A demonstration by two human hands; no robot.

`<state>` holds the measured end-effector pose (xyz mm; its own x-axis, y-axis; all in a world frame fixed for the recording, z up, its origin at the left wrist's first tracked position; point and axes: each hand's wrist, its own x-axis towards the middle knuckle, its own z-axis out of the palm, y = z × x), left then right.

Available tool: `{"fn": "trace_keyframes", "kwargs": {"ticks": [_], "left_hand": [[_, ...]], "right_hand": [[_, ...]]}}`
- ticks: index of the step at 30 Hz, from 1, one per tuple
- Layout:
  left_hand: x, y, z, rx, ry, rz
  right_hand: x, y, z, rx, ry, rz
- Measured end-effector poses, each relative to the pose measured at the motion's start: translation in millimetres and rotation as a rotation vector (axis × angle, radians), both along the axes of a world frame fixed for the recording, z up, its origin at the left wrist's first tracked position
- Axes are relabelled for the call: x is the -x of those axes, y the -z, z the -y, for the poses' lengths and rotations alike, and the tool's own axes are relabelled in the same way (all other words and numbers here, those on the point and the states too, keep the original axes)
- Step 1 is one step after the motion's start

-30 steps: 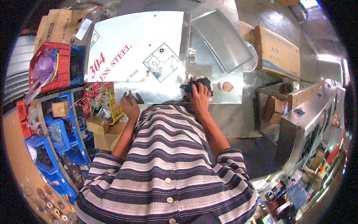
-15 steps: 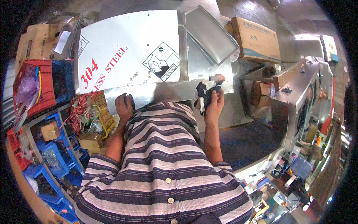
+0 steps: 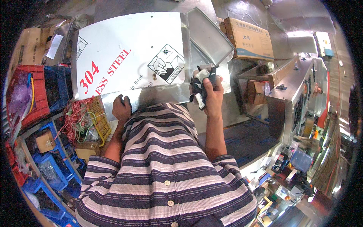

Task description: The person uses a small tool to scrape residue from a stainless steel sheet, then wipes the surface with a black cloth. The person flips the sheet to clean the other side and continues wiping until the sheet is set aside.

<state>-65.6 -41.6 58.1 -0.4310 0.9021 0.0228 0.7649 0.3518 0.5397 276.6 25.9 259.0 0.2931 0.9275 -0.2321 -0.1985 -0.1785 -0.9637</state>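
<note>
A large steel box or cabinet with a white printed film on its top panel (image 3: pixel 113 49) lies in front of me. My left hand (image 3: pixel 121 108) is at its near left edge, fingers curled in and closed; whether anything is in them is hidden. My right hand (image 3: pixel 214 94) grips a crumpled black and white cloth (image 3: pixel 198 89), thumb on top, beside the panel's near right corner. Just beyond the cloth, a shallow grey metal tray-like piece (image 3: pixel 212 38) leans at an angle.
A cardboard box (image 3: pixel 249 39) stands at the far right, near a steel bench (image 3: pixel 293 81). To my left are a red bin (image 3: pixel 32 100), blue bins (image 3: pixel 47 170), a yellow crate (image 3: pixel 100 121) and tangled red cords (image 3: pixel 75 119). Assorted clutter (image 3: pixel 283 189) fills the lower right.
My right hand has moved slightly farther away with the cloth, closer to the leaning metal piece. The left hand's fingers are more curled. The whole view has shifted a little.
</note>
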Motion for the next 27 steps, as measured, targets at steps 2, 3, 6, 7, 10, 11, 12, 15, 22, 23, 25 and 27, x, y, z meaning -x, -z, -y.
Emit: {"fn": "trace_keyframes", "kwargs": {"ticks": [2,3,6,7,10,11,12,15,22,23,25,27], "left_hand": [[1,2,1,-0.024,0.001,0.004],[1,4,1,-0.037,0.002,0.005],[2,8,0,-0.057,0.016,-0.003],[1,8,0,-0.053,0.008,0.003],[0,8,2,-0.037,-0.006,0.0],[0,8,2,-0.031,-0.006,-0.013],[0,8,4,-0.026,-0.005,-0.027],[-3,8,-1,-0.106,0.025,-0.05],[-3,7,1,-0.008,0.03,-0.047],[-3,8,0,0.0,0.028,-0.047],[-3,6,-6,0.017,0.019,-0.047],[-2,8,-3,-0.056,-0.015,0.035]], "right_hand": [[6,-3,-3,0.035,0.005,0.006],[7,-3,-3,0.048,-0.003,-0.009],[12,-2,-6,0.097,-0.015,0.001],[10,1,-7,0.124,-0.055,0.03],[15,-10,-14,0.2,-0.112,0.069],[12,-11,-18,0.231,-0.144,0.118],[11,-14,-21,0.262,-0.176,0.165],[15,-28,-27,0.227,-0.185,0.267],[28,-46,-24,0.361,-0.112,0.362],[33,-48,-31,0.3,-0.098,0.422],[38,-48,-33,0.268,-0.084,0.425],[40,-45,-17,0.245,-0.055,0.483]]}}
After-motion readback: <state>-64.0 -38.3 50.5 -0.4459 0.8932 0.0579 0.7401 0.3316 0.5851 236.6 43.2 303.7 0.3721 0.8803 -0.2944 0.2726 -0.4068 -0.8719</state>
